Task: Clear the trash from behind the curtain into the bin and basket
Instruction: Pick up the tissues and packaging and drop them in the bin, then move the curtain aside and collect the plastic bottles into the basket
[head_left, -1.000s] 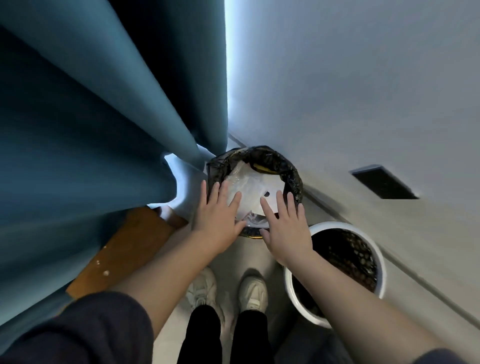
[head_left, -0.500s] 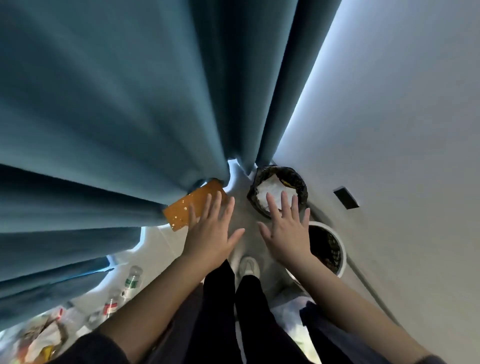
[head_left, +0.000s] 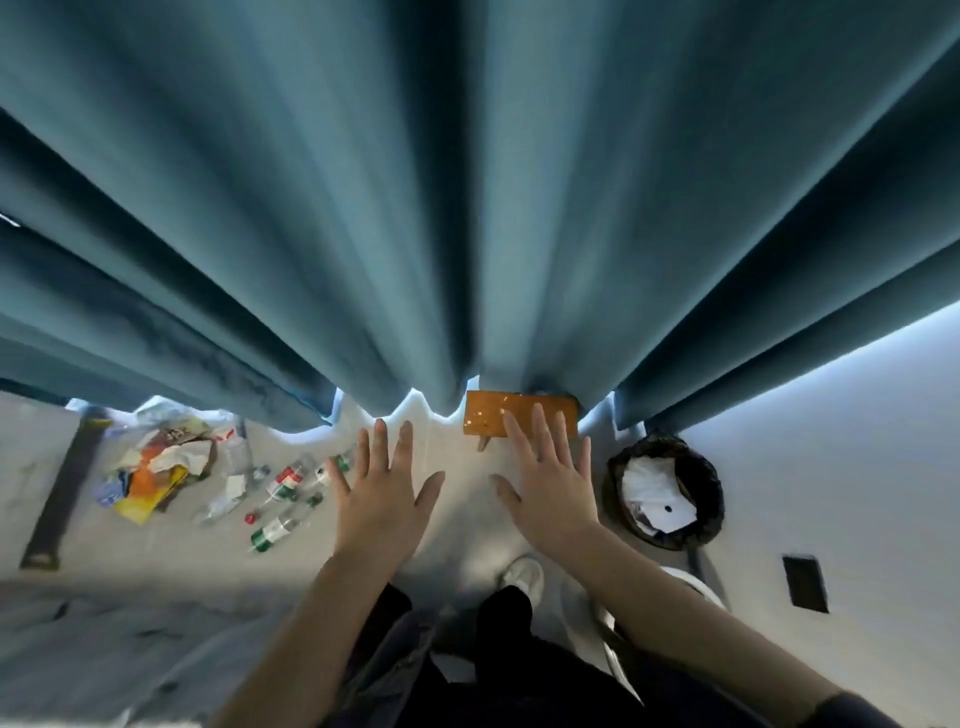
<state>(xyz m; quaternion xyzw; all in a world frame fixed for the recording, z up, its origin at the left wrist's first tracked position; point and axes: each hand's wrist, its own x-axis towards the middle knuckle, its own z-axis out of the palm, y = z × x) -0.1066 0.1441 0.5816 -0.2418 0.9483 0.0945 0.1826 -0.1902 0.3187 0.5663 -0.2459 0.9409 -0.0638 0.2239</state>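
White round basket (head_left: 701, 587) near right, your left hand (head_left: 382, 499) and right hand (head_left: 550, 493) spread flat, holding nothing, green-labelled clear plastic bottles (head_left: 283, 486) just left, crumpled wrapper pile (head_left: 166, 462) farther left, black-lined round bin (head_left: 665, 493) right, pleated teal curtain (head_left: 467, 208) beyond.

The curtain (head_left: 467, 208) hem hides the far edge of the orange board (head_left: 488, 418) and the far side of the trash pile (head_left: 161, 467). The fingers (head_left: 540, 436) of the right hand (head_left: 553, 499) cover the board's near right part. Only a sliver of the white basket (head_left: 701, 587) rim shows past the right forearm (head_left: 675, 623). Labels on the bottles (head_left: 283, 486) are too blurred to read.
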